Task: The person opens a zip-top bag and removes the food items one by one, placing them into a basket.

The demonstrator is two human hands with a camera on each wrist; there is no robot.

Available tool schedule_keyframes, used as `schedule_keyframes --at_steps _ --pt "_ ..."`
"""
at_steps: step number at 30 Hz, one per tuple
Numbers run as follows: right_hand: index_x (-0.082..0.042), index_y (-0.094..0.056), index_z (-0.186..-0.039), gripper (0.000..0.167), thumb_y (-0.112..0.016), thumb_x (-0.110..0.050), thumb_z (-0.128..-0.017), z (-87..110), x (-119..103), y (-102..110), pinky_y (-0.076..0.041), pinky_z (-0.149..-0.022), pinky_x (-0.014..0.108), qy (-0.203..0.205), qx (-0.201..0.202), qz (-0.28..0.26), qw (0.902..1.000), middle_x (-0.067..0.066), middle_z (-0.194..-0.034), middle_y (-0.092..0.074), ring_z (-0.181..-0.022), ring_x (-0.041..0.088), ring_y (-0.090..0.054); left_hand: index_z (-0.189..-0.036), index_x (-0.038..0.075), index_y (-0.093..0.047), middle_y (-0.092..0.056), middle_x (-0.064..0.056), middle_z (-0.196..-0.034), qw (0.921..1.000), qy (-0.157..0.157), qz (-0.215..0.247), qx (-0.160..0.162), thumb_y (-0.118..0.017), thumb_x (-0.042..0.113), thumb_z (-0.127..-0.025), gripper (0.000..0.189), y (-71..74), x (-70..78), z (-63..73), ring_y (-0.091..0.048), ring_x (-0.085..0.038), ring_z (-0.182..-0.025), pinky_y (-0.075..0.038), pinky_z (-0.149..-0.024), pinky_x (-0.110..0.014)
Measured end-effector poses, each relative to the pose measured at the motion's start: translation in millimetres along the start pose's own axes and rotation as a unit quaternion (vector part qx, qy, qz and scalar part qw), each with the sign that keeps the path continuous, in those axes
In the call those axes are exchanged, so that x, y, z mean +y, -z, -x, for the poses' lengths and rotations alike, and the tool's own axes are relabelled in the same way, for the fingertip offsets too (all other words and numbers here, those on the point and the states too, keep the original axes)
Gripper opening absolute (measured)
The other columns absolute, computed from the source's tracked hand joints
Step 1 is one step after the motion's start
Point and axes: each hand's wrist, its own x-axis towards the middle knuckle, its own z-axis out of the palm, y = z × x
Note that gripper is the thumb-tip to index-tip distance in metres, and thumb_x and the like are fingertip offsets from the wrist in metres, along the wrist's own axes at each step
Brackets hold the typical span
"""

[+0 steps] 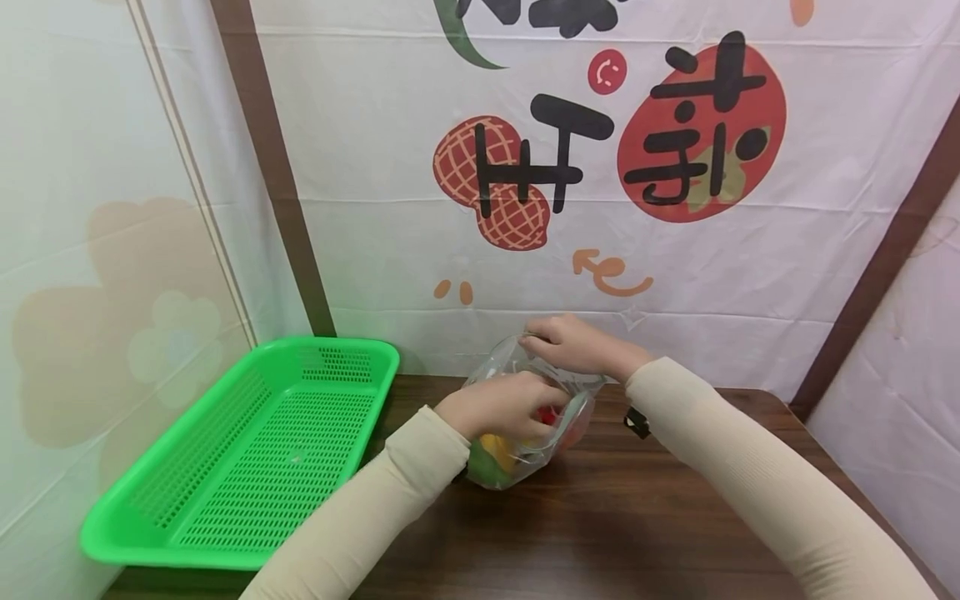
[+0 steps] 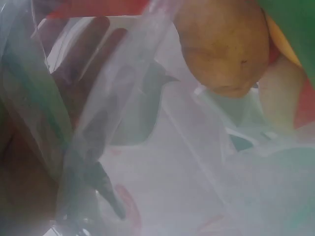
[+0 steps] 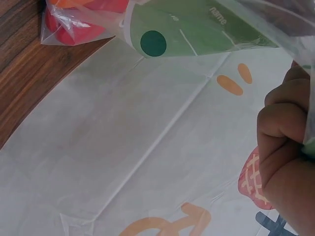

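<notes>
A clear plastic bag (image 1: 491, 475) with green printing stands on the table. Through it show a yellow item (image 1: 498, 450), a green one beneath and something red (image 1: 548, 415). My left hand (image 1: 504, 407) reaches into its mouth from the left, with fingers spread near the red item. In the left wrist view those fingers (image 2: 81, 54) look fairly straight behind plastic, and a tan potato-like item (image 2: 224, 46) sits across from them. With curled fingers, my right hand (image 1: 573, 343) pinches the bag's upper rim. Plastic partly hides the left fingertips.
A green slotted plastic basket (image 1: 300, 442) stands left of the bag on the dark wooden table (image 1: 637, 517). Behind the table hangs a white printed cloth (image 1: 360, 208); another cloth closes off the left side. A small black object (image 1: 637, 422) shows under the right wrist.
</notes>
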Motion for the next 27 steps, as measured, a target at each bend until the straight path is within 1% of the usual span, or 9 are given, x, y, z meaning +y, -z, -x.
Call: schedule_keyframes --at_steps 3,5,8,10,12,14,17,22,27 --pt "-0.015 -0.051 -0.074 0.031 -0.051 -0.02 -0.105 1.0 -1.7 0.5 -0.038 -0.059 0.03 0.01 0.0 0.005 0.9999 -0.005 -0.063 -0.039 -0.055 0.008 -0.035 -0.092 0.01 -0.06 -0.054 0.0 -0.076 0.9998 0.018 -0.003 -0.007 -0.063 0.012 -0.094 0.004 -3.1 0.3 0.4 -0.046 -0.007 -0.065 -0.039 -0.061 -0.02" --pt "-0.016 -0.052 -0.075 0.031 -0.051 -0.02 -0.105 1.5 -1.8 0.5 -0.038 -0.059 0.029 0.014 -0.001 0.009 0.9999 -0.006 -0.062 -0.039 -0.054 0.008 -0.036 -0.092 0.013 -0.057 -0.052 0.001 -0.075 0.9995 0.031 -0.005 -0.008 -0.059 0.016 -0.097 0.006 -5.2 0.7 0.8 -0.045 -0.008 -0.064 -0.038 -0.061 -0.021" --pt "-0.017 -0.051 -0.075 0.031 -0.052 -0.02 -0.105 2.0 -1.3 -0.3 -0.038 -0.058 0.029 0.018 -0.002 0.017 0.9997 -0.007 -0.061 -0.039 -0.053 0.007 -0.036 -0.088 0.013 -0.055 -0.045 0.003 -0.071 0.9987 0.05 0.002 -0.003 -0.056 0.016 -0.099 0.011 -7.9 -0.1 1.5 -0.041 -0.008 -0.061 -0.036 -0.058 -0.021" --pt "-0.017 -0.05 -0.074 0.031 -0.052 -0.02 -0.105 2.9 -1.0 -0.9 -0.039 -0.059 0.029 0.021 -0.003 0.019 0.9996 -0.007 -0.061 -0.038 -0.053 0.006 -0.035 -0.085 0.015 -0.054 -0.045 0.003 -0.07 0.9981 0.062 0.002 0.0 -0.057 0.016 -0.099 0.014 -9.7 -1.5 1.9 -0.041 -0.008 -0.061 -0.036 -0.058 -0.022" --pt "-0.017 -0.05 -0.075 0.03 -0.053 -0.02 -0.105 4.0 -1.5 -1.6 -0.039 -0.059 0.028 0.026 -0.006 0.02 0.9995 -0.008 -0.061 -0.038 -0.052 0.006 -0.035 -0.084 0.015 -0.055 -0.048 0.002 -0.071 0.998 0.063 -0.001 -0.001 -0.061 0.014 -0.097 0.015 -12.6 -4.4 2.1 -0.041 -0.008 -0.062 -0.035 -0.059 -0.022" --pt "-0.017 -0.051 -0.075 0.03 -0.053 -0.019 -0.105 5.1 -2.8 -2.6 -0.039 -0.058 0.028 0.029 -0.011 0.018 0.9994 -0.008 -0.062 -0.038 -0.052 0.006 -0.034 -0.084 0.015 -0.056 -0.05 0.003 -0.072 0.9984 0.056 -0.011 -0.002 -0.064 0.012 -0.096 0.015 -15.7 -6.3 2.5 -0.041 -0.008 -0.064 -0.035 -0.06 -0.022" --pt "-0.016 -0.051 -0.075 0.03 -0.052 -0.018 -0.105 6.2 -5.7 -3.7 -0.038 -0.057 0.028 0.029 -0.015 0.015 0.9993 -0.008 -0.061 -0.038 -0.052 0.005 -0.033 -0.082 0.015 -0.053 -0.047 0.005 -0.071 0.9986 0.049 -0.019 -0.006 -0.064 0.01 -0.096 0.018 -19.4 -8.2 3.2 -0.041 -0.008 -0.065 -0.035 -0.061 -0.022" --pt "-0.016 -0.05 -0.074 0.031 -0.052 -0.017 -0.104 6.7 -8.9 -4.2 -0.037 -0.056 0.027 0.024 -0.011 0.016 0.9995 -0.009 -0.06 -0.038 -0.051 0.005 -0.034 -0.078 0.015 -0.049 -0.043 0.006 -0.068 0.9982 0.058 0.002 -0.015 -0.059 0.007 -0.098 0.024 -16.9 -6.7 6.0 -0.041 -0.009 -0.063 -0.035 -0.06 -0.023" --pt "-0.016 -0.049 -0.073 0.032 -0.052 -0.018 -0.105 5.9 -7.9 -4.6 -0.037 -0.057 0.027 0.017 -0.01 0.017 0.9997 -0.008 -0.06 -0.038 -0.052 0.006 -0.034 -0.085 0.012 -0.051 -0.049 0.004 -0.07 0.9963 0.073 0.039 -0.023 -0.054 0.013 -0.102 0.017 -7.4 -3.4 11.6 -0.045 -0.008 -0.06 -0.038 -0.059 -0.022"
